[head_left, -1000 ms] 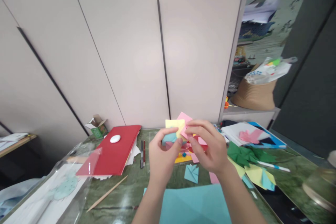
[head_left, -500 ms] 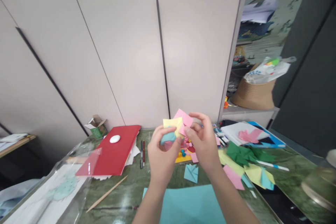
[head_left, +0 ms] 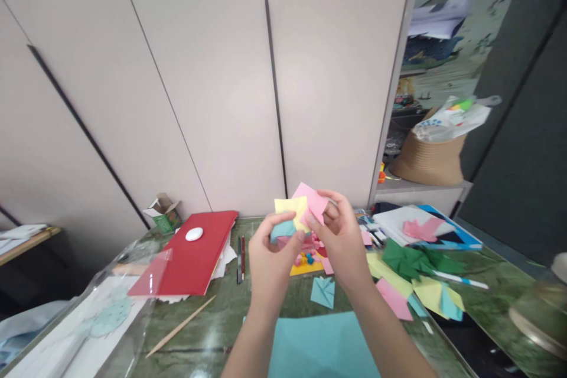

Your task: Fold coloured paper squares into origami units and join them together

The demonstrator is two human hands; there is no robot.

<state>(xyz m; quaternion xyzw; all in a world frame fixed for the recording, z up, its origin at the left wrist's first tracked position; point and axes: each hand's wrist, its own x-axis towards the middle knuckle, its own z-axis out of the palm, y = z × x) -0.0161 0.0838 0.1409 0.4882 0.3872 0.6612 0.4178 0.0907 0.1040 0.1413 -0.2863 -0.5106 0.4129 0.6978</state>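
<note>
Above the desk, both hands hold up a cluster of folded paper pieces (head_left: 292, 205) in yellow, blue and pink. My left hand (head_left: 273, 257) pinches its blue and yellow side between thumb and fingers. On the other side, my right hand (head_left: 341, 236) grips the pink folded paper (head_left: 312, 198), thumb in front and fingers partly behind. The pink and yellow pieces overlap where the hands meet. Below them lie a folded blue paper piece (head_left: 323, 292) and a blue sheet (head_left: 323, 345). Small coloured beads (head_left: 309, 258) show partly between my wrists.
A red folder (head_left: 190, 260) with a white round object (head_left: 194, 234) lies left, near a pointed wooden stick (head_left: 179, 328) and pens (head_left: 240, 260). Green folded paper (head_left: 410, 261), coloured scraps (head_left: 394, 298) and a dark tablet-like object (head_left: 478, 342) lie right. A glass vessel (head_left: 543, 307) stands far right.
My right fingers have shifted slightly on the pink paper, and more of it shows now. Both hands stay in nearly the same place.
</note>
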